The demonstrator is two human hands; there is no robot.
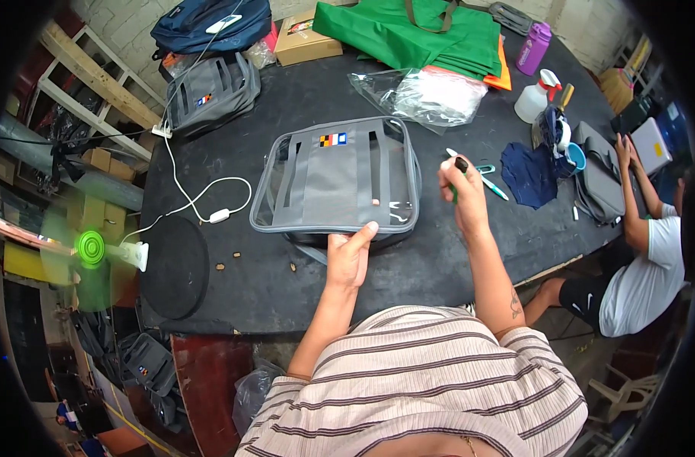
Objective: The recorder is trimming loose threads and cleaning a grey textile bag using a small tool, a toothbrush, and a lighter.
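Observation:
A grey bag (pixel 332 179) with clear plastic panels, dark straps and a small multicoloured patch lies in the middle of the black table. My left hand (pixel 349 259) grips its near edge, thumb on top and fingers underneath. To the right of the bag, my right hand (pixel 463 192) is raised and closed around a slim tool (pixel 461 164) with a dark end and a green part. My fingers hide most of that tool, so its kind is unclear. Beside this hand, a white and teal pen-like tool (pixel 494 189) lies on the table.
A grey bag (pixel 210 95), green fabric bag (pixel 416 34) and clear plastic packet (pixel 439 95) lie toward the back. A spray bottle (pixel 532 103) and navy cloth (pixel 528 175) are at right. A white cable (pixel 178 183) crosses the left. A green fan (pixel 91 249) spins beside the table. Another person (pixel 643 259) sits right.

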